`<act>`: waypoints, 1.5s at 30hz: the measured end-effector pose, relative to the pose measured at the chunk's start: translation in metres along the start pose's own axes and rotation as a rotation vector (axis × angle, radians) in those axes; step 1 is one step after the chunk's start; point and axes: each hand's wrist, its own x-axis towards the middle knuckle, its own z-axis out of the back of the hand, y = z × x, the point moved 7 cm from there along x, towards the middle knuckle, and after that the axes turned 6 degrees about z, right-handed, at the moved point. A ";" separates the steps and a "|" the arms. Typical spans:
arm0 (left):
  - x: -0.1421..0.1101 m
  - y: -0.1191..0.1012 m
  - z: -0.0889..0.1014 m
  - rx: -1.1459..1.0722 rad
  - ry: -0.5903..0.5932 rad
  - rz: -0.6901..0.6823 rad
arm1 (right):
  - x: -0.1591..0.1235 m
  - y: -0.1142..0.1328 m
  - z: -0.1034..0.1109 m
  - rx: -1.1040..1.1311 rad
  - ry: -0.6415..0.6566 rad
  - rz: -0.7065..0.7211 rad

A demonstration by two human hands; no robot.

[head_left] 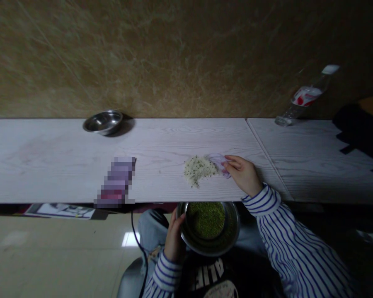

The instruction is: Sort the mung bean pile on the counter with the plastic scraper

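My left hand (174, 238) grips the rim of a steel bowl (233, 234) over my lap, just below the table edge. Small green beans (207, 219), like mung beans, cover its bottom. On the table lies a loose pile of white rice grains (199, 169) with green beans mixed in. My right hand (244, 173) pinches a thin, see-through purplish piece of plastic (216, 160) at the right side of this pile. Whether that plastic is a bag or a small dish, I cannot tell.
A second steel bowl (104, 123) stands near the wall at left. A blurred-out flat rectangular object (116, 182) lies at the front left edge. At back right is a clear bottle (303, 97) with a white cap. Something dark (359, 128) sits at far right.
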 end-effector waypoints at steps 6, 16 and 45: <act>-0.002 -0.002 -0.002 -0.017 0.004 0.004 | -0.006 0.006 0.000 -0.031 0.003 0.064; 0.000 0.003 -0.001 -0.027 -0.006 0.036 | -0.016 0.012 0.003 -0.077 0.051 0.125; -0.004 0.000 -0.006 -0.022 -0.003 0.028 | -0.028 0.015 0.046 -0.207 -0.019 0.100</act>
